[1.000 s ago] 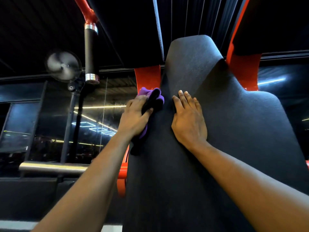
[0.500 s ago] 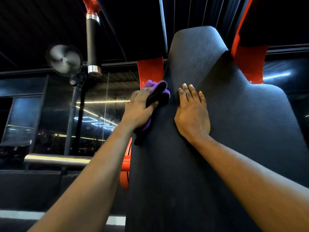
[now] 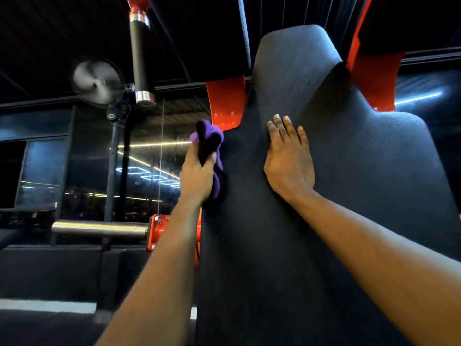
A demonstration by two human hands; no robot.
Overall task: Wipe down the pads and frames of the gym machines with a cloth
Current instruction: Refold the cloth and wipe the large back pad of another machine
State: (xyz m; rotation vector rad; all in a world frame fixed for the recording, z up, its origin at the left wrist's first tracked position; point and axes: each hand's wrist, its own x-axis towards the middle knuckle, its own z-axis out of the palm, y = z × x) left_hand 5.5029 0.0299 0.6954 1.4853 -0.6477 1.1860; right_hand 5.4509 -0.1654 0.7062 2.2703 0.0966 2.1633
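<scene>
While the left hand [image 3: 197, 176] grips the bunched purple cloth [image 3: 208, 138] against the left edge of the back pad [image 3: 349, 171], the right hand [image 3: 289, 166] lies flat, fingers straight, bracing it; edge-wiping seems underway, and the pad's face likely needs sweeping next.

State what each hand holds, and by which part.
The left hand grips the bunched purple cloth around its middle, at the left edge of the back pad. The right hand lies flat on the pad, holding nothing.
</scene>
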